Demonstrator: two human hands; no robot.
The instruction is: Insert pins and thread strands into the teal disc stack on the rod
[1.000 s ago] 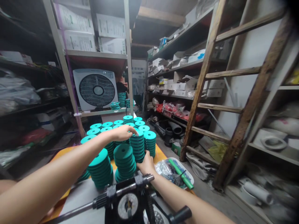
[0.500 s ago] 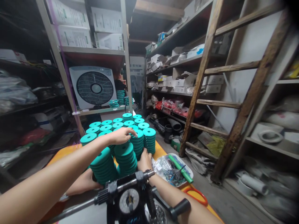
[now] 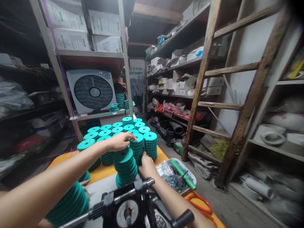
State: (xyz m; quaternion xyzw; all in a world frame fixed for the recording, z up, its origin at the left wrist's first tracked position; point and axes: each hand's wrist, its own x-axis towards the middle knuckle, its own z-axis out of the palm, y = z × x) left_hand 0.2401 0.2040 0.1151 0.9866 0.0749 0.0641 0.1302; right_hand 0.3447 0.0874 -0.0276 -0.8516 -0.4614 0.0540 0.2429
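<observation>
Teal disc stack [image 3: 137, 150]: round, ribbed (flat-topped); left fingers [image 3: 130, 135] at top.

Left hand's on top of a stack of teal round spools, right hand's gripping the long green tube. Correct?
No: in the head view, the bare right hand is low beside that stack of teal round spools, away from the long green tube. The bare left hand is on top of the stack, as you said.
</observation>
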